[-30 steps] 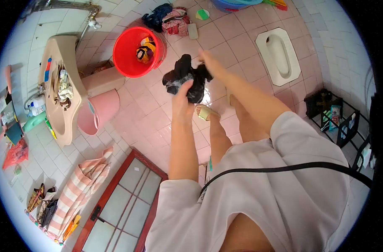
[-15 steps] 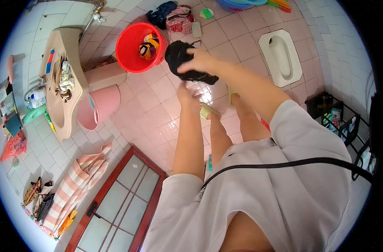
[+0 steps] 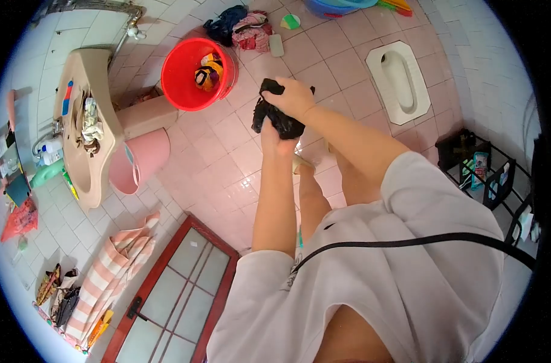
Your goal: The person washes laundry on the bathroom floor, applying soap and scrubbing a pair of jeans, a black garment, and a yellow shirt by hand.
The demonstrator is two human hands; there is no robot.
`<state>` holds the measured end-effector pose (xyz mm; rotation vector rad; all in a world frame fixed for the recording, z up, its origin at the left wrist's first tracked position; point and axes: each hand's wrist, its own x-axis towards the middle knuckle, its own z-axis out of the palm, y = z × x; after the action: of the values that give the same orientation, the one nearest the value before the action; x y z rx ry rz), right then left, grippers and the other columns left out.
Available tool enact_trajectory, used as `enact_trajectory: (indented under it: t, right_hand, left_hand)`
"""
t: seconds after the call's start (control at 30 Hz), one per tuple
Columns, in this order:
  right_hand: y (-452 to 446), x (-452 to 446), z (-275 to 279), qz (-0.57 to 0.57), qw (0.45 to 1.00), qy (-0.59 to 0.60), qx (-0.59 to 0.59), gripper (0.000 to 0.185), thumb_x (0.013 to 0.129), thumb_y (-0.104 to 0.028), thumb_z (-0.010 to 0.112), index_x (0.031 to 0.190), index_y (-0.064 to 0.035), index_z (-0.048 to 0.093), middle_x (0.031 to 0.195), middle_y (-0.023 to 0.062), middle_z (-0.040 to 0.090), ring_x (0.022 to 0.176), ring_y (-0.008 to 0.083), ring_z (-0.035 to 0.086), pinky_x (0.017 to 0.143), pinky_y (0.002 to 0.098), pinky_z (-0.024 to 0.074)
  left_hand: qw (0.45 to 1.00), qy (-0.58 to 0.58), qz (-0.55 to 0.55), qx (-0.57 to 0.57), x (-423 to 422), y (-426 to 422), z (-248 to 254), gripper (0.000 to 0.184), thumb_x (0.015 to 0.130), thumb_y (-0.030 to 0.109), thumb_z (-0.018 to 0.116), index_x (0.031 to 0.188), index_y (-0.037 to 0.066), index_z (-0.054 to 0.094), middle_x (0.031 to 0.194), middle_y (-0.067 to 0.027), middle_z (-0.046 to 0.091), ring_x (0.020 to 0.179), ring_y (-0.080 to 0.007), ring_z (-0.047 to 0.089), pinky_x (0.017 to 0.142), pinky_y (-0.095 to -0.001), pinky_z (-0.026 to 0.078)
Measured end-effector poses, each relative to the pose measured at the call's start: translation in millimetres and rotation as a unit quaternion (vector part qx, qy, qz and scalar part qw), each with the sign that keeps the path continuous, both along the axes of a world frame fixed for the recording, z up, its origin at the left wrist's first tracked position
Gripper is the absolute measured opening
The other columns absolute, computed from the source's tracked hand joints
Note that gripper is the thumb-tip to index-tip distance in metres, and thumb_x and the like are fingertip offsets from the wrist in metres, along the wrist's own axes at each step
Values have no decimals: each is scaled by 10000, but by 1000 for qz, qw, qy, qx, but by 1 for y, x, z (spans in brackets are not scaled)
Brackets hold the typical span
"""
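Note:
A bunched black wet cloth (image 3: 285, 124) is held above the pink tiled floor, between my two hands. My left hand (image 3: 278, 140) grips it from below, its fingers mostly hidden under the fabric. From the upper right, my right hand (image 3: 293, 98) is closed on the top part of the cloth. Left of the hands stands a red bucket (image 3: 181, 75) with yellow and dark clothes (image 3: 209, 72) inside. Behind it on the floor lie a dark blue cloth (image 3: 227, 25) and a pink patterned cloth (image 3: 253, 33).
A sink (image 3: 100, 175) with cloths on it and a pink bucket (image 3: 151, 158) are at the left. A squat toilet (image 3: 400, 83) lies right, near a black rack (image 3: 499, 175). A blue basin (image 3: 342, 6) sits at the top, a red-framed door (image 3: 121, 339) at lower left.
Both hands are now together on the black cloth, which is bunched more tightly. My left hand, lower and apart a moment ago, has come up to it.

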<state>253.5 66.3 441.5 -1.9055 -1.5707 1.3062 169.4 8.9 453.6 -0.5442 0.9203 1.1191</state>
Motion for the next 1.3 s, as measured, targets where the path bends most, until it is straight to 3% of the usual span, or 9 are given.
enact_trajectory:
  t: [0.1,0.23,0.3,0.5,0.53,0.67,0.9,1.0,1.3]
  right_hand:
    - [5,2,-15,-19,998,63,12,866,613,-405,780,1313,-76,390,1287,181,457,1190,321,431,981,388,358]
    - [14,25,22,124,845,371,-363,853,583,-394,797,1244,26,460,1136,171,573,1076,302,539,942,361,412]
    - [-4,19,29,133,978,161,-11,674,585,-327,778,1140,-18,553,1065,149,607,1005,272,582,885,362,446]
    - [-70,-5,68,240,904,141,324,266,631,-258,708,827,-103,616,919,54,613,832,278,557,776,386,452]
    - [-66,-4,64,240,905,141,323,266,631,-258,708,827,-103,616,919,54,613,832,278,557,776,386,452]
    - [-8,5,4,-74,984,37,156,273,668,-303,661,848,-100,630,789,113,613,747,330,600,626,422,484]
    - [-69,-5,52,85,943,140,291,229,666,-307,639,784,-115,602,714,106,597,696,317,592,601,398,468]
    - [-34,-1,17,-47,966,78,243,252,681,-324,632,825,-117,624,714,126,614,690,327,601,613,392,481]
    - [-61,1,81,64,947,182,257,238,625,-188,698,782,-67,565,716,126,573,736,315,603,666,382,481]
  left_hand:
    - [999,-20,-26,35,-6,-6,-1,360,908,299,448,1166,56,511,1153,-104,572,1050,-243,571,912,-403,477]
    - [991,-10,-69,117,-22,-4,-5,518,883,483,433,1173,61,516,1173,-117,556,1070,-282,554,930,-457,449]
    - [992,21,-100,76,-27,1,23,564,879,528,416,1183,61,510,1184,-124,549,1084,-291,543,935,-472,437]
    - [968,-89,-88,216,-43,0,-36,261,905,269,545,1069,66,561,1085,-106,586,976,-229,560,794,-306,470]
    - [888,-274,-116,351,-45,7,-44,244,909,278,530,1043,77,559,1081,-89,584,972,-222,557,809,-313,470]
    - [997,24,-4,69,-1,11,-3,311,907,274,479,1128,66,546,1127,-100,585,1050,-244,563,931,-400,457]
    - [912,-245,-150,292,-65,1,-90,258,888,306,512,990,77,574,1014,-97,606,939,-227,591,812,-361,493]
    - [995,76,-55,34,-17,5,-27,286,905,294,491,1060,65,566,1055,-100,604,986,-239,585,846,-377,490]
    - [956,-69,-205,200,-59,4,-68,235,869,335,503,868,110,571,866,-44,612,795,-199,579,722,-360,480]
